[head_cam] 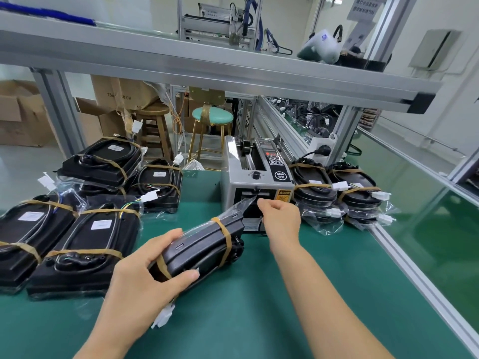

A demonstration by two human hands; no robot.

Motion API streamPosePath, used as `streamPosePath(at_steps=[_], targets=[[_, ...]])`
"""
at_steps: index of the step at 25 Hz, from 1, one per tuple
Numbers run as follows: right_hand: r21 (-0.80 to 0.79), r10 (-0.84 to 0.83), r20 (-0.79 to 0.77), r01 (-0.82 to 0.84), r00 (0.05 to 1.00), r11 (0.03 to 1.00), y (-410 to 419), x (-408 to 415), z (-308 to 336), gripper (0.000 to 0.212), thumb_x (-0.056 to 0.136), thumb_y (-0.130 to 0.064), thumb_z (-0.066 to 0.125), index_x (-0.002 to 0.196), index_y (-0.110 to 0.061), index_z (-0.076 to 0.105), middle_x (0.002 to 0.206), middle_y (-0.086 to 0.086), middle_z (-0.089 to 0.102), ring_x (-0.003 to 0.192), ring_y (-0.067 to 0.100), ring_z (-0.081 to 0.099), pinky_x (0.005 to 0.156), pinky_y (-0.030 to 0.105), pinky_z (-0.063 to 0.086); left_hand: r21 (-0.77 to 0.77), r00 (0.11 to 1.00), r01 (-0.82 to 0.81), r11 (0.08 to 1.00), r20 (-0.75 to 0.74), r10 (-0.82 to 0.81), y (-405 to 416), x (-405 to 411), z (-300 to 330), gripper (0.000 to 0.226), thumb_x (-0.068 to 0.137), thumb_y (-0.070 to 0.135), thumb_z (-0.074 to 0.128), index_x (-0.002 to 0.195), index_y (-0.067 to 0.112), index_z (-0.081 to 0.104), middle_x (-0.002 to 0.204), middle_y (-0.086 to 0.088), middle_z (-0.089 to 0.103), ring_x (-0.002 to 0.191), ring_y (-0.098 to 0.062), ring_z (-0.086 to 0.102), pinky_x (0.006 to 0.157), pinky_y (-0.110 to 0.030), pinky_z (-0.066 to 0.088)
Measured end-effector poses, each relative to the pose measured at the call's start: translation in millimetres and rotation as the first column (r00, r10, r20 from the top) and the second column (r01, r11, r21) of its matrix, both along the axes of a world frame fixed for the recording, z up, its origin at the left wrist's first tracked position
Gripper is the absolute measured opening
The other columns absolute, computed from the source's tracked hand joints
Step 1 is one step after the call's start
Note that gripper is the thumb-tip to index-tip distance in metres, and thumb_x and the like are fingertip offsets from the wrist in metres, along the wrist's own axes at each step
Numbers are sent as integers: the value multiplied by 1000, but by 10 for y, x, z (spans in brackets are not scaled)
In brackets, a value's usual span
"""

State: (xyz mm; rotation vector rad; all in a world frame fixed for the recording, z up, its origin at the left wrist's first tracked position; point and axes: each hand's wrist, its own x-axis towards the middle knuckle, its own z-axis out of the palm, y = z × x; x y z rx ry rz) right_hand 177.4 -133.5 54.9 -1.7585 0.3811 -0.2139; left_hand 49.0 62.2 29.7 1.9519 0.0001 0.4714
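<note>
My left hand (145, 273) grips a black plastic unit (204, 244) wrapped in a clear bag and bound with two brown tape bands, holding it tilted above the green mat. A white connector (163, 317) dangles below that hand. My right hand (281, 216) reaches to the outlet slot of the grey tape dispenser machine (255, 177), its fingers curled at the slot beside the bag's loose end (245, 204). Whether it pinches a tape strip is hidden by the fingers.
Several taped black units (85, 244) lie stacked at the left on the green mat (259, 307), and more units (337, 193) at the right of the dispenser. An aluminium rail (404, 263) bounds the bench at the right. Stools (212, 120) and cardboard boxes stand behind.
</note>
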Motion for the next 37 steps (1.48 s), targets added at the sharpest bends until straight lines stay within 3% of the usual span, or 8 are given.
streamPosePath(at_steps=[5,11,13,15,18,22,27,37], targets=[[113,-140,-78,148,987,983,78,118,2,20,81,-24,75,64,-25,63,84,6,71,85,27,65,84,40,54,27,1000,14,1000,25,-14,-7,-3,-35,67,55,15,90,113,38,64,103,30,65,94,9,61,83,-4,42],[434,-172,-205,247,964,867,120,68,142,24,82,-8,69,65,-13,53,63,3,48,51,16,36,45,24,33,31,998,25,999,55,-27,-36,-21,-63,67,57,12,89,117,31,65,106,28,65,102,7,60,91,-11,42],[536,-84,-125,139,989,833,-1,-171,271,23,83,-13,69,66,-18,55,61,-2,49,49,11,40,49,19,30,28,997,-14,1000,71,12,-85,-28,-68,66,57,11,90,116,29,66,106,26,66,102,8,59,90,-8,41],[433,152,61,-163,986,886,-43,-511,377,13,80,-26,71,68,-20,68,79,-13,67,69,0,61,65,16,37,34,993,-75,997,95,72,-187,-40,-80,67,56,9,90,116,27,66,107,23,66,102,7,59,93,-9,40],[270,519,157,-543,840,795,84,-944,373,12,74,-29,72,73,-17,75,125,-22,59,109,-21,50,81,5,37,24,983,-145,989,115,141,-342,-63,-102,68,55,6,90,117,22,66,110,15,65,104,-3,60,96,-24,44],[225,545,123,-558,830,799,214,-1072,221,16,85,-14,67,72,-14,75,134,-23,49,122,-15,42,87,1,35,-4,974,-199,980,112,198,-421,-76,-88,66,55,6,89,116,21,66,109,11,67,104,-10,62,95,-33,47],[-104,515,60,-508,855,855,324,-1089,187,16,83,-26,69,69,-31,73,136,-34,36,135,-6,24,117,42,15,31,968,-224,974,125,219,-473,-93,-47,66,54,6,89,115,19,67,105,18,63,100,-12,63,90,-27,46],[-137,526,22,-519,850,844,354,-1094,195,18,83,-27,71,66,-36,72,129,-43,30,135,-7,22,116,44,15,16,962,-242,970,136,238,-495,-96,-37,63,55,5,89,114,17,68,107,11,65,99,-14,63,89,-33,49]])
